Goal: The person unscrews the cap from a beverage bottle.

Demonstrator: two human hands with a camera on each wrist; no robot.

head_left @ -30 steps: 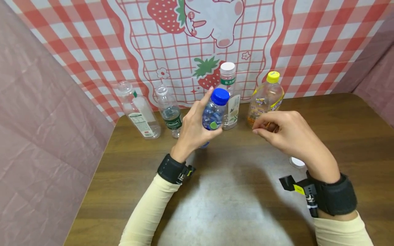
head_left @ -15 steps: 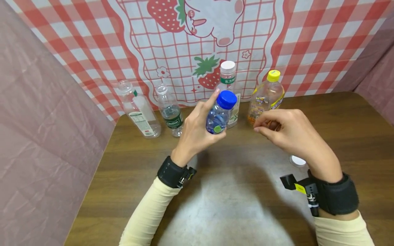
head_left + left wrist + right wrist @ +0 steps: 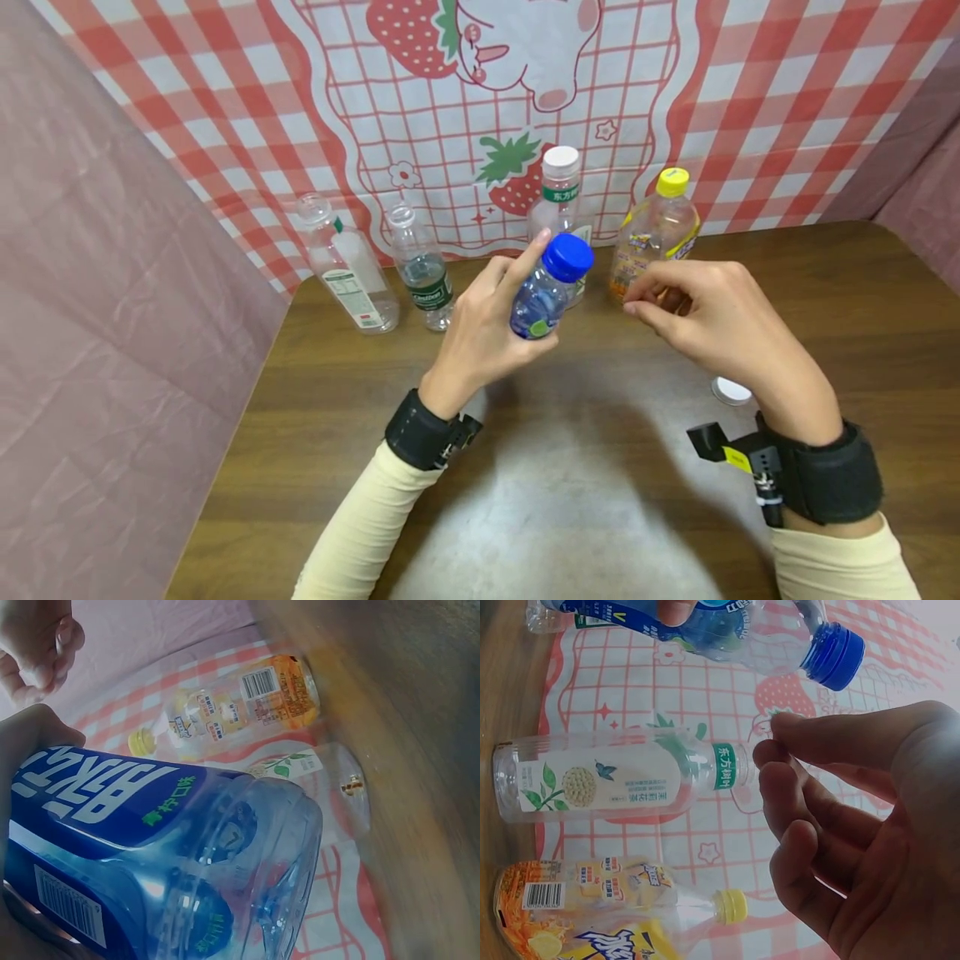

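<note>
My left hand (image 3: pixel 487 321) grips a small clear bottle (image 3: pixel 542 293) with a blue label and a blue cap (image 3: pixel 567 257), held off the wooden table (image 3: pixel 337 392) and tilted to the right. The index finger lies straight along the neck. In the left wrist view the bottle (image 3: pixel 150 847) fills the frame, bottom towards the camera. My right hand (image 3: pixel 637 304) hovers just right of the cap, fingers loosely bent and holding nothing. The right wrist view shows the right hand's fingertips (image 3: pixel 780 761) below the blue cap (image 3: pixel 834 654), a small gap between them.
At the table's back stand two uncapped clear bottles (image 3: pixel 347 267) (image 3: pixel 422 267), a white-capped bottle (image 3: pixel 560 192) and a yellow-capped bottle (image 3: pixel 660 221). A loose white cap (image 3: pixel 731 390) lies by my right wrist. Pink cloth walls (image 3: pixel 112 333) close the sides.
My left hand has carried the blue-capped bottle a little up and to the right and tilted it more. The right hand has barely shifted.
</note>
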